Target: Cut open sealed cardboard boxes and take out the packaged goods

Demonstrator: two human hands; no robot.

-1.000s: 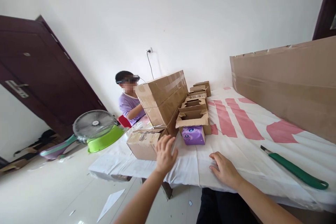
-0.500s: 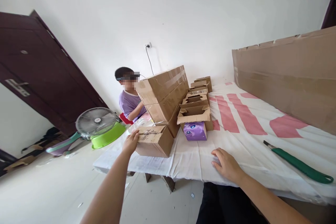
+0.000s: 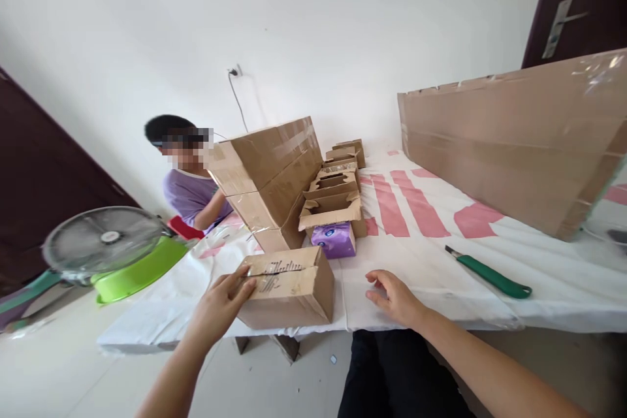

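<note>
My left hand (image 3: 228, 297) lies over the left end of a small cardboard box (image 3: 289, 290), thumb and fingers bent round its top edge. The box has dark printing on top and sits at the table's front edge. My right hand (image 3: 392, 300) is to its right, just above or on the white cloth, fingers loosely curled and apart, with nothing in it. Behind the box, a purple tissue pack (image 3: 336, 240) sticks out below the flaps of the nearest open carton (image 3: 333, 209). A green-handled utility knife (image 3: 490, 275) lies to the right of my right hand.
A stack of taped cartons (image 3: 269, 176) stands left of a row of several open boxes. A long cardboard panel or box (image 3: 490, 150) stands at the right. Across the table sits a person in a purple top (image 3: 186, 192). A fan (image 3: 110, 238) and green basin (image 3: 142, 274) are at left.
My left hand and the small box have moved nearer and to the right, away from the carton stack. The view has turned to the right. My right hand stays open.
</note>
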